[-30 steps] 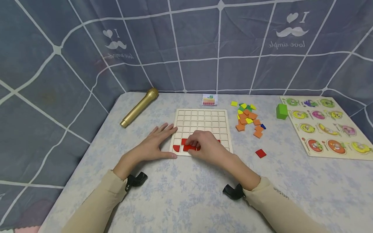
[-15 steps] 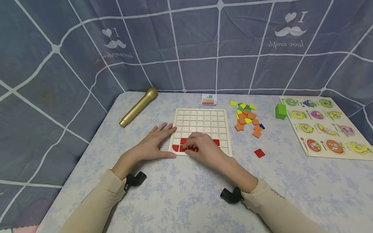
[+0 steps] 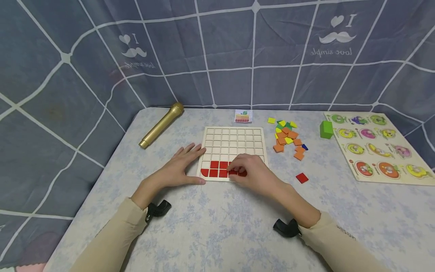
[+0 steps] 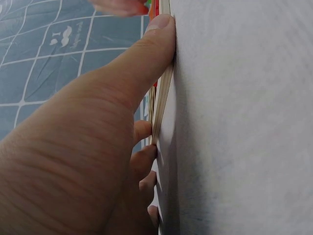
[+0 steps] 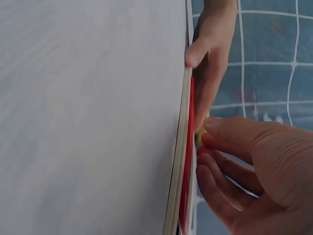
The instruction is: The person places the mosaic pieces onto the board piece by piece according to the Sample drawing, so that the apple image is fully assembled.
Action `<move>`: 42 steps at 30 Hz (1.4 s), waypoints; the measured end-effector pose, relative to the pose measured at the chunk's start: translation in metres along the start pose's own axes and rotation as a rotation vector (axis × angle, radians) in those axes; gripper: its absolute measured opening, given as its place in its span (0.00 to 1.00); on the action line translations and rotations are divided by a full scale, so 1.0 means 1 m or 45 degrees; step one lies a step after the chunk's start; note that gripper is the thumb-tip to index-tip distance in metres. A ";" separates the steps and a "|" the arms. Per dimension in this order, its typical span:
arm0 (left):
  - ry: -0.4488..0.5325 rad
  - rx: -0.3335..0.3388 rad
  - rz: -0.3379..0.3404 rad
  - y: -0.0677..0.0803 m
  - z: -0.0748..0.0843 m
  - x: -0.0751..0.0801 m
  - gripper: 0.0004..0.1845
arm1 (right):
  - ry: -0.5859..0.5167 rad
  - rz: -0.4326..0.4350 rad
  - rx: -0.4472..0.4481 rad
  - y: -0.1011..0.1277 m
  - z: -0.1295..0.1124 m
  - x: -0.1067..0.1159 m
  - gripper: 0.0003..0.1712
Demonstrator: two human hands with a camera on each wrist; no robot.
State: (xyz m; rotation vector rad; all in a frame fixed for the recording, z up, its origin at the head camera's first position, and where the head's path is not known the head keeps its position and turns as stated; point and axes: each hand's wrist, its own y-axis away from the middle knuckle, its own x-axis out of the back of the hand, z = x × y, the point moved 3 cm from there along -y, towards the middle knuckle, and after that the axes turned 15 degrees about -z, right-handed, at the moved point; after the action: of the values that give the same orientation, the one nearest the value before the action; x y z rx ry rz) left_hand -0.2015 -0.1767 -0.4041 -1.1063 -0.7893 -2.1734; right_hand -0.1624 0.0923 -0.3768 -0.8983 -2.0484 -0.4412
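A pale wooden grid board [image 3: 234, 141] lies on the table with red tiles [image 3: 218, 169] filling the left of its two nearest rows. My left hand [image 3: 183, 166] lies flat on the table, fingers straight, against the board's left edge; the left wrist view shows its thumb [image 4: 146, 58] along the board's edge [image 4: 164, 93]. My right hand [image 3: 251, 172] is over the nearest row, its curled fingers on a red tile [image 3: 238, 173]. In the right wrist view my right hand's fingertips [image 5: 208, 147] meet the red tiles [image 5: 188, 161] on the board [image 5: 178, 171].
A loose red tile [image 3: 301, 178] lies right of the board. Behind it is a pile of orange, yellow and green tiles [image 3: 289, 138], with a green block [image 3: 326, 129] and a fruit peg puzzle [image 3: 377, 147] further right. A gold microphone [image 3: 161, 125] and a small pattern card [image 3: 244, 116] lie further back.
My right hand has slid right along the nearest row, uncovering more red tiles on the left. The left hand has stayed against the board.
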 end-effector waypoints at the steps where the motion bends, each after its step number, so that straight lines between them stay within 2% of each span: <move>1: 0.003 -0.001 0.000 0.000 0.000 0.000 0.59 | -0.003 0.002 -0.014 0.004 0.003 0.002 0.09; 5: 0.017 -0.008 -0.006 0.001 0.000 -0.001 0.59 | -0.014 0.026 -0.067 0.024 0.018 0.012 0.08; 21: 0.020 0.003 -0.022 -0.001 0.002 -0.001 0.60 | 0.133 0.124 -0.320 0.111 0.071 0.053 0.11; 30: 0.020 0.007 -0.017 0.001 0.002 -0.001 0.60 | 0.207 0.123 -0.465 0.129 0.083 0.068 0.17; 42: 0.014 0.021 -0.023 0.002 0.000 0.000 0.60 | 0.207 0.071 -0.478 0.131 0.087 0.068 0.17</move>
State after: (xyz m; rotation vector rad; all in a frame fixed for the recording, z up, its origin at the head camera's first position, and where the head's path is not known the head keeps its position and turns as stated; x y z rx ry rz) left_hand -0.2001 -0.1777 -0.4040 -1.0818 -0.8136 -2.1828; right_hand -0.1414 0.2626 -0.3750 -1.0981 -1.8177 -0.8593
